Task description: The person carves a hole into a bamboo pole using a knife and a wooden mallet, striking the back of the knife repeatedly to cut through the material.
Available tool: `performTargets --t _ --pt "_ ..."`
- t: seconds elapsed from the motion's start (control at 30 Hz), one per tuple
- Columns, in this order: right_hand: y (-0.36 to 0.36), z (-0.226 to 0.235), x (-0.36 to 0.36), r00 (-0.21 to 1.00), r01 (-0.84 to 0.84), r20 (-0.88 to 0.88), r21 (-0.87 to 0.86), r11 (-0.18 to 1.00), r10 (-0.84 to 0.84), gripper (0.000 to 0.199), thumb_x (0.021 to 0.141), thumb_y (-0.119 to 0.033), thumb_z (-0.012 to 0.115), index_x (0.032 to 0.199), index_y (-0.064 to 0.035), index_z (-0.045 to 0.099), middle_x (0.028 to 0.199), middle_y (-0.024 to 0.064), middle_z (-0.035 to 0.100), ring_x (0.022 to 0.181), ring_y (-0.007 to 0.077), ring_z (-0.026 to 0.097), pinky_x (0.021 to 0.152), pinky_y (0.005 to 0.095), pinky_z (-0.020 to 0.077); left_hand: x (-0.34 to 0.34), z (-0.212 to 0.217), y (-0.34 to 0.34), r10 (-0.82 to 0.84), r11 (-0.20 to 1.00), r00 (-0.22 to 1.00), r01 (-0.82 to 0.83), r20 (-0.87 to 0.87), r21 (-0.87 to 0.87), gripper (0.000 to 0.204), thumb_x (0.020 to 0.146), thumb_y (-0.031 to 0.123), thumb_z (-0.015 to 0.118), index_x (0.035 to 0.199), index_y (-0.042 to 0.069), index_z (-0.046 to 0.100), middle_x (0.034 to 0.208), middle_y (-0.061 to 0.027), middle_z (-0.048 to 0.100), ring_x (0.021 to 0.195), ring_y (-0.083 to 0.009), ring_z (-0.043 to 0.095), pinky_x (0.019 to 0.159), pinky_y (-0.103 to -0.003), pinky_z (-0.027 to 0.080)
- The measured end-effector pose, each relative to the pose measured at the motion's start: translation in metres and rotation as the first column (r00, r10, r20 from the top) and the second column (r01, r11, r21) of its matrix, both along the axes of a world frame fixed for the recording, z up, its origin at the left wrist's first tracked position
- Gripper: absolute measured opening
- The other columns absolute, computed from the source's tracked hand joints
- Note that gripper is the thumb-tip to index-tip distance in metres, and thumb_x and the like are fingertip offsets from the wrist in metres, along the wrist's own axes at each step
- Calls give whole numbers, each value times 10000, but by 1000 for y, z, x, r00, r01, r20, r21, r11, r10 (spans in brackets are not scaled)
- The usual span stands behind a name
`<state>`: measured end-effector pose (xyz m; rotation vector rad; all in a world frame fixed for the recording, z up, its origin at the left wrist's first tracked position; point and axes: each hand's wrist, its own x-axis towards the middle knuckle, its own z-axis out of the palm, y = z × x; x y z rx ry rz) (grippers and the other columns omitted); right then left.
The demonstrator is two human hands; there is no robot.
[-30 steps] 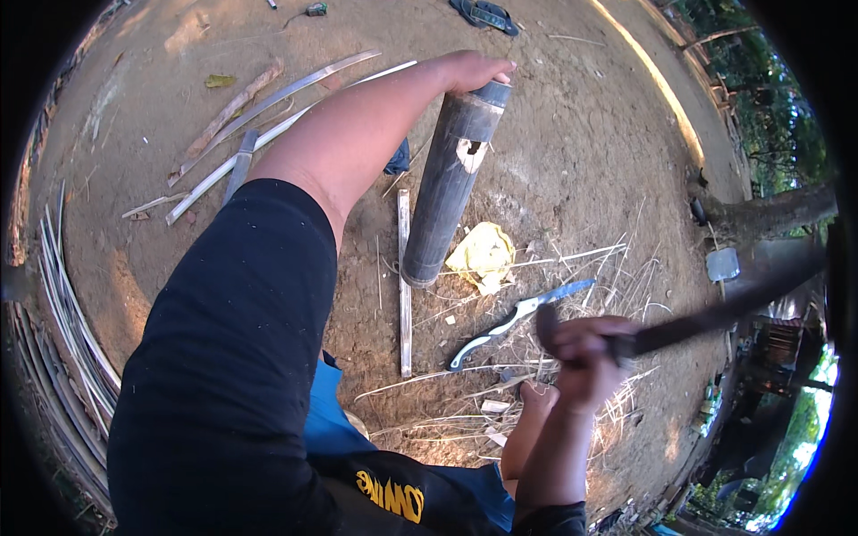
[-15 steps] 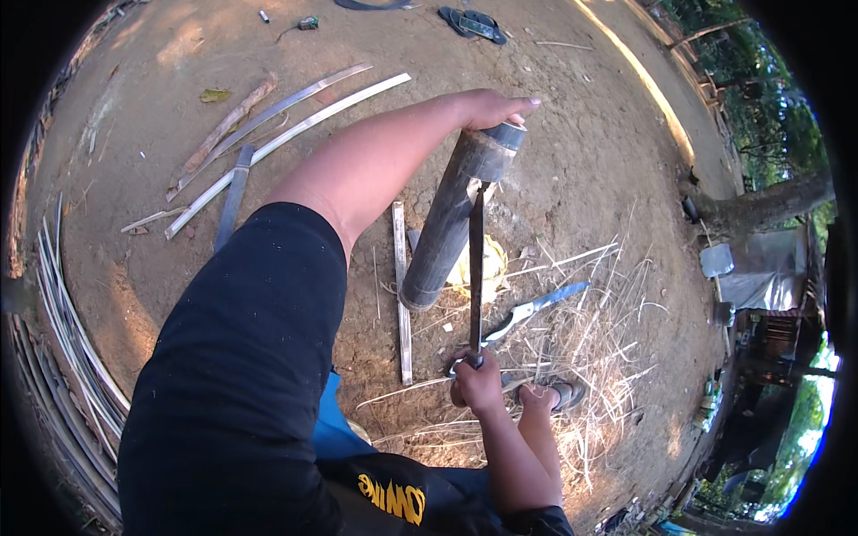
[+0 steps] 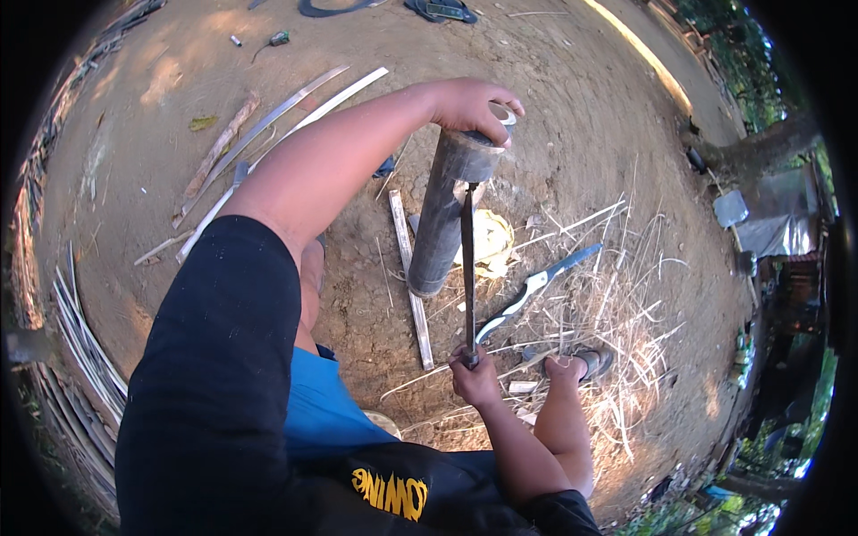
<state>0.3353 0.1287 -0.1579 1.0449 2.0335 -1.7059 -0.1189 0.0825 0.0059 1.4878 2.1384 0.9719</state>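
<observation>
My left hand [image 3: 475,109] is curved over the upper end of a dark bamboo tube [image 3: 436,234], thumb and fingers apart from each other but bent round the rim, so that a gap shows between them. The tube stands tilted in front of me, its lower end nearer my body; whether that end rests on the soil I cannot tell. My right hand [image 3: 476,377] is wrapped tight about the handle of a machete [image 3: 469,268], fingers pressed together in a fist, and the long narrow blade runs straight up to a pale notch [image 3: 480,190] just below the top of the tube — how deep the tip sits there I cannot tell. As for progress, I'd judge it partial: 1 notch shows, with bare pale wood at its edge, while the rest of the wall facing me looks dark and whole, so any further opening of it is left. Beside the tube lies a crumpled yellow bag [image 3: 494,239], and nearer me a folding saw [image 3: 534,284] with a white and dark handle, its blade out. Thin bamboo shavings [image 3: 630,335] litter the ground to my right — and 1 flat bamboo strip [image 3: 410,279] lies just left of the tube.
</observation>
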Motion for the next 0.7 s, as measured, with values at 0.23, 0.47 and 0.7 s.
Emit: performTargets --t 0.23,0.47,0.7 --pt "-11 10 -14 997 29 -80 290 956 -6 191 838 -180 693 969 -49 651 750 141 654 688 272 638 690 386 507 12 4 3 212 974 976 -208 42 -84 561 744 427 773 1204 122 674 1214 -127 668 1096 -272 633 928 -384 483" --pt "-14 10 -24 996 31 -90 327 945 -1 198 820 -135 651 980 -19 658 832 243 674 783 402 666 735 454 523 10 3 -14 373 927 918 -361 135 -104 574 712 419 789 1190 118 687 1129 -140 695 1008 -261 666 860 -373 513" --pt "-18 3 -19 997 46 -71 349 936 -23 238 823 -143 658 1026 -18 644 892 273 680 878 454 662 810 489 519 21 8 -14 427 904 890 -415 162 -101 543 726 374 791 1170 82 684 1120 -131 696 997 -236 665 864 -360 503"
